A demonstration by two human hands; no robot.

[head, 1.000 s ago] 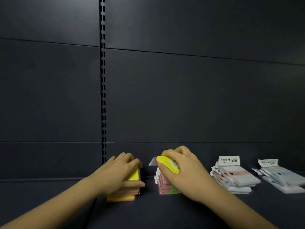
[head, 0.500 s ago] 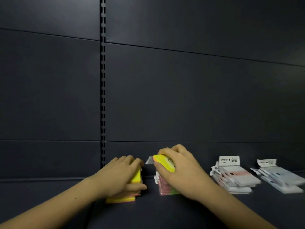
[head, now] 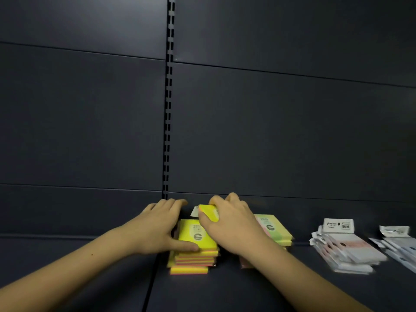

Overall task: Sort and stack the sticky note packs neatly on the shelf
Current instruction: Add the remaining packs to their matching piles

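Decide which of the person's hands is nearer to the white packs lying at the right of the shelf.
Right. The right hand, gripping a yellow pack, lies between the stacks, closer to the white packs. The left hand rests on the yellow stack, farther left.

Shop: slotted shelving upright [head: 167,109], packaged stationery [head: 344,251].

On the shelf [head: 225,293], one sticky-note stack [head: 195,248] sits left of another [head: 273,230]; packets [head: 346,251] lie farther right.

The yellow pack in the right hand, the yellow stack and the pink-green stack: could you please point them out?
yellow pack [head: 208,212], head view, its yellow face.
yellow stack [head: 195,237], head view, top pack's label.
pink-green stack [head: 273,228], head view, top face.
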